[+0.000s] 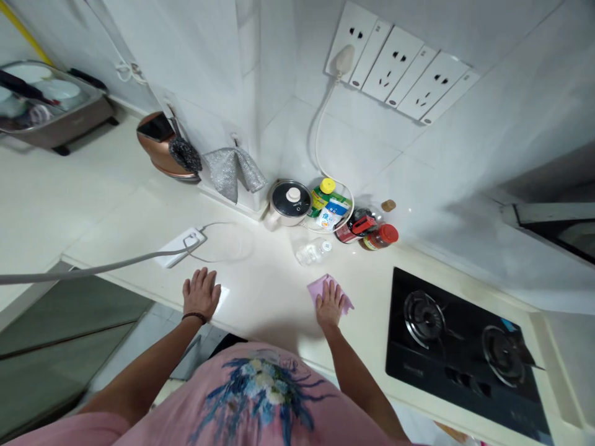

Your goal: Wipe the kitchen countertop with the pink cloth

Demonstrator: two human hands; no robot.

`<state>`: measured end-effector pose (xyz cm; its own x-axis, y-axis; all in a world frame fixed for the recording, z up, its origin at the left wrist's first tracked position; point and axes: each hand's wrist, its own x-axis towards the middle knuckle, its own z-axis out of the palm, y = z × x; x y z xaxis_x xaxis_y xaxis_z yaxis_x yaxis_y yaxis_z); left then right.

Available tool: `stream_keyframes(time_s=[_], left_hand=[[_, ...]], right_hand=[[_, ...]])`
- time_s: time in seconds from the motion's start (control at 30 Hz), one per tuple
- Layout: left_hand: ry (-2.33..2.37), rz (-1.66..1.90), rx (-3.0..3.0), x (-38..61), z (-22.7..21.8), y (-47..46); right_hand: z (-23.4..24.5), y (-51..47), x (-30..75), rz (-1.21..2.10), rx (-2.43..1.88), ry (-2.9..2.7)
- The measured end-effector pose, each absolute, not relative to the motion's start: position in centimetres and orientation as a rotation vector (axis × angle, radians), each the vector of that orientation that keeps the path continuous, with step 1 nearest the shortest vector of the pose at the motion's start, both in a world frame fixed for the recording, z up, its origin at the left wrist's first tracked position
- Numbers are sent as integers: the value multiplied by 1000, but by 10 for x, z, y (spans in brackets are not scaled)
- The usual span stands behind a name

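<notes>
Pink cloth (317,287) laid on counter (269,291), left of hob (460,347), pressed under right hand (330,304), palm down, fingers spread, nothing gripped; left hand (202,294) rested flat near counter edge, fingers extended, nothing held; clear bottle (311,252) placed just beyond cloth; power strip (180,248) placed beyond left hand; lidded pot (289,203) stood farther back

A flat pink cloth (318,287), a clear plastic bottle (310,253) and an oblong white power strip (176,249) are borne by the glossy cream desk (274,291).

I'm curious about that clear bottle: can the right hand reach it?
Probably yes: the right hand lies on the pink cloth, the clear bottle is just beyond, and nothing stands between them.
</notes>
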<state>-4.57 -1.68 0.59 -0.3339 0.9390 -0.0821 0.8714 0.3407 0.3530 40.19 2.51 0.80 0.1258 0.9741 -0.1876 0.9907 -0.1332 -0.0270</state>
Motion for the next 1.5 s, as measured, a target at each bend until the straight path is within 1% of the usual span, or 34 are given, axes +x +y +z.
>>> stream_keyframes(time_s=[0.43, 0.63, 0.8, 1.0, 1.3, 1.5], left_hand=[[2364, 335, 1583, -45, 5, -17], [2358, 313, 1591, -45, 6, -17], [2359, 300, 1594, -45, 8, -17], [2367, 313, 1628, -47, 3, -17], [2337, 355, 1644, -47, 7, -16], [2304, 392, 1649, -47, 8, -16]], right_hand=[[4, 161, 416, -131, 2381, 2043], [3, 191, 421, -105, 2382, 2044], [5, 195, 420, -128, 2399, 2063], [7, 152, 401, -176, 2428, 1994], [7, 10, 357, -238, 2326, 2039], [6, -78, 345, -262, 2274, 2021]])
